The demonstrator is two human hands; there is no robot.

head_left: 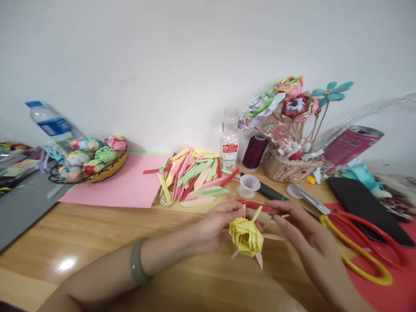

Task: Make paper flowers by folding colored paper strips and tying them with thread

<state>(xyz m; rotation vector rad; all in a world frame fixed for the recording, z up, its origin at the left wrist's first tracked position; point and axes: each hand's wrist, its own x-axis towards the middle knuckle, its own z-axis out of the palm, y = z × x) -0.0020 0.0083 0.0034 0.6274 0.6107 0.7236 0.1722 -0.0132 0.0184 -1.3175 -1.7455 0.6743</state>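
A yellow folded-paper flower (pixel 246 236) with pale pink paper points around its base faces up over the table. My left hand (pixel 216 225) grips it from the left, with the fingers partly hidden behind it. My right hand (pixel 303 238) is just right of the flower, thumb and fingertips pinched together. Between these fingertips and the flower's back runs what looks like a thin pale thread (pixel 268 223); its exact path is blurred. Behind the hands lies a heap of folded paper strips (pixel 195 175) in pink, green, yellow and red.
A clear spool (pixel 249 186), a glass bottle (pixel 230 143) and a purple thread cone (pixel 255 152) stand behind. Scissors (pixel 367 242) and a black phone-like slab (pixel 367 208) lie right. A flower basket (pixel 286 167), pink paper (pixel 130 186) and a yellow tray of paper flowers (pixel 121 162) sit near the wall.
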